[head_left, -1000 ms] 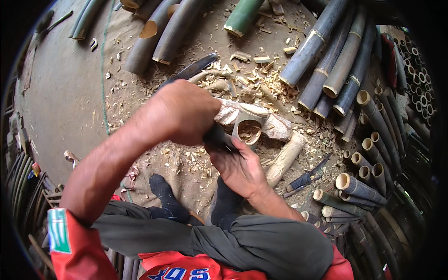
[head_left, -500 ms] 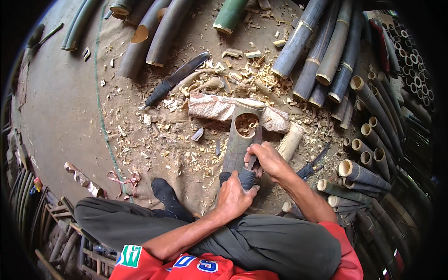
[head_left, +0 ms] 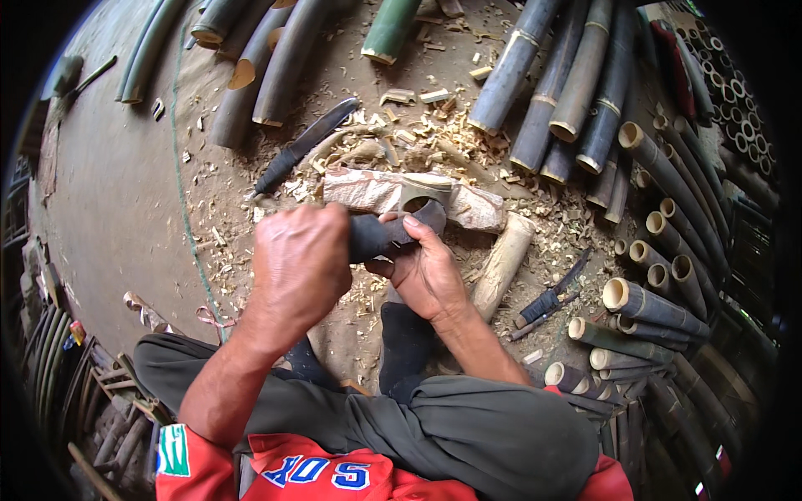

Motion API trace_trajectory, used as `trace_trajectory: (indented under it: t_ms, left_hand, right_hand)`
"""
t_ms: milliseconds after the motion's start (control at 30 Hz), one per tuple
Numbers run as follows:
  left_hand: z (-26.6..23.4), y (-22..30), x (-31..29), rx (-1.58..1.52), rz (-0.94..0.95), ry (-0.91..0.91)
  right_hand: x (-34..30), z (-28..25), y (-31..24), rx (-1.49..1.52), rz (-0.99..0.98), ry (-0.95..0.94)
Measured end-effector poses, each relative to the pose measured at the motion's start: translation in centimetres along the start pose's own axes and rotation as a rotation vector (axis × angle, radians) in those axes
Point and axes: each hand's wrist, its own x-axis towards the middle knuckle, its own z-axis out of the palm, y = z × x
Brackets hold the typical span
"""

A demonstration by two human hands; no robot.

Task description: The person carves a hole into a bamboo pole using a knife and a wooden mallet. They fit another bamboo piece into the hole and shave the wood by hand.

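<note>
My left hand (head_left: pixel 296 263) is closed in a fist at one end of a dark tool with a black-wrapped handle (head_left: pixel 369 238), seemingly a knife. Its broad grey end (head_left: pixel 431 217) lies in the fingers of my right hand (head_left: pixel 428 275), the thumb pressed along it. Just beyond sits a bamboo tube (head_left: pixel 428 185) with a hole cut in its side, resting across a pale wooden block (head_left: pixel 359 189). My hands and the tool hide most of the tube.
A black-handled knife (head_left: pixel 305 146) lies beyond my left hand. To the right are a light wooden log (head_left: pixel 503 265) and another wrapped-handle blade (head_left: pixel 551 296). Shavings cover the mat. Bamboo poles (head_left: pixel 518 67) lie at the back, with cut tubes (head_left: pixel 656 305) stacked right.
Both hands have lifted from the near end of the bamboo tube, bringing the tool up and turning it sideways. My left hand has moved left and up. The view has shifted slightly.
</note>
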Motion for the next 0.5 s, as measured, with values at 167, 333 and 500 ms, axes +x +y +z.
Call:
trace_trajectory:
  t_ms: [167, 333, 500]
  left_hand:
    - [-0.2, 6.2, 1.0, 0.457, 0.184, 0.085]
    - [3.2, 1.8, -2.5, -0.088, 0.222, -0.325]
    - [2.8, 6.7, -2.8, -0.407, 0.826, -0.254]
  right_hand:
    - [0.5, -3.1, 0.5, 0.275, 0.090, -0.052]
    - [-3.3, -1.2, 2.9, 0.011, 0.063, -0.037]
    - [-7.7, -5.3, -1.2, -0.911, -0.081, 0.094]
